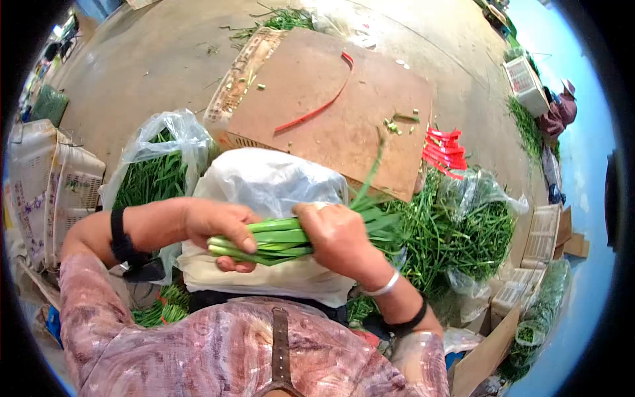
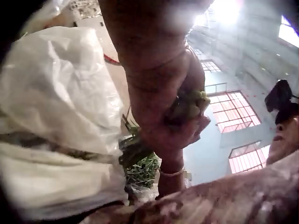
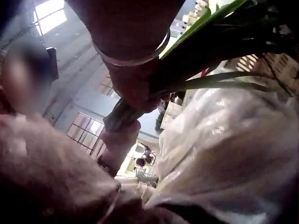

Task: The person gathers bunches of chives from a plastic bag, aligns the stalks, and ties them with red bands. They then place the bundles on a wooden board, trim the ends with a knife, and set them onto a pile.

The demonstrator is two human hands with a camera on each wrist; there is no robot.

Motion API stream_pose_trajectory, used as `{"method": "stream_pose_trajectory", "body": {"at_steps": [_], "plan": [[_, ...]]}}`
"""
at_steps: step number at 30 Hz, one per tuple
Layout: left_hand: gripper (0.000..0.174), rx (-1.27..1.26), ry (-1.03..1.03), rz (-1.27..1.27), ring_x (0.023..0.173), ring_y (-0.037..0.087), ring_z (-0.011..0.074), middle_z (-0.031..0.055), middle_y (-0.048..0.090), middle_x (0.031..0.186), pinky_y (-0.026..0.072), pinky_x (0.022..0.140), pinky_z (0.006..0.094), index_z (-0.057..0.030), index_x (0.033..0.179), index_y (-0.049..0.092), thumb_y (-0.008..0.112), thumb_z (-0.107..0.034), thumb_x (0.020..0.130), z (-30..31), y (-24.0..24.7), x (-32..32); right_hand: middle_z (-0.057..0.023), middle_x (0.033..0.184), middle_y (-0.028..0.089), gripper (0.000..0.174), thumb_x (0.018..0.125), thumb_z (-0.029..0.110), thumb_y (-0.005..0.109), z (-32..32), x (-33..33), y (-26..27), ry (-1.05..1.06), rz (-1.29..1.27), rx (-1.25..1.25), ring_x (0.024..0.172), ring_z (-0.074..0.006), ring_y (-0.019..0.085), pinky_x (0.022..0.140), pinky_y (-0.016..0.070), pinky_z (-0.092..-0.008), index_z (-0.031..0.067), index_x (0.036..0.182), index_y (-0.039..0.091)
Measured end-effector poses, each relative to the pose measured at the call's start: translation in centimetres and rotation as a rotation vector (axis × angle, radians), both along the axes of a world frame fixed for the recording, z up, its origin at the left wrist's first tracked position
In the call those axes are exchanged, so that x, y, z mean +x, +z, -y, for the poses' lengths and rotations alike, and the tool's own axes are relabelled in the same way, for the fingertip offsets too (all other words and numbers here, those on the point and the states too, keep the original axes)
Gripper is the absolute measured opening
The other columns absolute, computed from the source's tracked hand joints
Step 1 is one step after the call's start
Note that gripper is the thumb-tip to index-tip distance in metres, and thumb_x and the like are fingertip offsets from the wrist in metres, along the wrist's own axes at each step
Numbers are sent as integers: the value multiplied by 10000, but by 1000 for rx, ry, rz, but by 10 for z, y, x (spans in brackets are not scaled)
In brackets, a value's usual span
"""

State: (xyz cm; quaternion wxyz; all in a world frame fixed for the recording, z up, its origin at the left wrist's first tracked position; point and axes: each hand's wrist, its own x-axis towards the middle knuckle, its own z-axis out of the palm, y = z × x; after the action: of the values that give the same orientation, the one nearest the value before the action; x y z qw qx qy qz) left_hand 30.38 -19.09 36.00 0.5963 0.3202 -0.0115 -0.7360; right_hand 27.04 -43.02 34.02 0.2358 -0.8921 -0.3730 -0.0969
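A bunch of long green stalks [image 1: 281,237] lies sideways over the plastic-covered lap, pale cut ends to the left. The left hand [image 1: 228,231] grips it near those ends, thumb across the top. Further along, the right hand [image 1: 336,239] holds the same bunch from above, and leaves spread out beyond it to the right. In the left wrist view, the pale ends [image 2: 198,100] poke out of the left hand [image 2: 163,102]. The right wrist view shows leaves [image 3: 210,51] running back past the right hand [image 3: 135,86].
A brown board [image 1: 331,106] ahead bears a red strip [image 1: 317,114] and small stalk scraps. Red strips [image 1: 444,151] hang at its right edge. Bagged greens [image 1: 155,172] stand at left, a large green pile [image 1: 456,231] at right, white crates [image 1: 73,178] far left.
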Motion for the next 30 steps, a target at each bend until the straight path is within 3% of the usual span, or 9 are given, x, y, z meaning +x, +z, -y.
{"method": "stream_pose_trajectory", "body": {"at_steps": [3,7,9,11,15,19,21,24,30], "plan": [[730,-137,-63,191,666,629,243,209,613,899,527,570,320,55,1176,451,504,-579,819,16,2,47,-94,607,501,133,709,42,520,30,30,29,-55,38,-104,527,-252,548,454,432,-383,76,827,469],[843,13,456,609,1106,519,273,225,485,1239,472,878,373,27,1339,321,383,-648,838,25,-35,149,-167,724,576,351,653,91,673,75,91,62,-361,-53,-252,674,-340,608,539,472,-431,67,950,488],[795,412,259,1615,1201,406,399,261,443,1269,377,976,444,50,1290,368,448,-599,837,48,-30,173,-210,791,605,350,653,74,649,84,130,64,-476,-152,-254,768,-390,602,628,479,-460,37,965,493],[800,617,128,1924,1286,261,426,291,243,1392,245,1067,412,62,1309,324,511,-547,825,76,-73,183,-248,827,609,317,670,73,630,84,170,50,-501,-194,-233,810,-399,603,670,480,-464,18,959,513],[892,742,-260,1771,1335,162,398,288,155,1425,200,1081,426,60,1379,151,551,-498,809,120,-74,163,-261,861,608,295,678,88,631,62,236,-4,-493,-284,-217,841,-405,597,704,470,-449,-10,939,534],[721,617,-596,1438,1295,284,363,296,233,1390,225,1066,454,72,1298,369,505,-459,831,132,-66,178,-274,863,604,350,695,126,625,32,262,-37,-478,-292,-421,851,-420,593,704,469,-481,-7,984,477],[711,867,-251,1814,1323,195,406,299,178,1412,189,1051,543,89,1303,348,496,-432,842,140,-82,154,-270,894,604,378,693,136,626,25,265,-52,-506,-291,-468,862,-430,589,727,475,-491,-2,1002,458],[769,918,-122,1733,1364,29,391,255,57,1464,111,1060,563,102,1333,283,534,-403,810,149,-92,153,-271,904,598,364,693,136,634,23,259,-61,-493,-227,-422,843,-406,609,736,490,-476,-15,976,463],[687,949,-3,1612,1346,95,421,272,129,1444,166,1059,540,87,1281,396,563,-318,751,162,-88,156,-262,994,585,482,692,196,650,21,263,-50,-519,-287,-565,932,-407,579,774,479,-473,19,1088,442]]}}
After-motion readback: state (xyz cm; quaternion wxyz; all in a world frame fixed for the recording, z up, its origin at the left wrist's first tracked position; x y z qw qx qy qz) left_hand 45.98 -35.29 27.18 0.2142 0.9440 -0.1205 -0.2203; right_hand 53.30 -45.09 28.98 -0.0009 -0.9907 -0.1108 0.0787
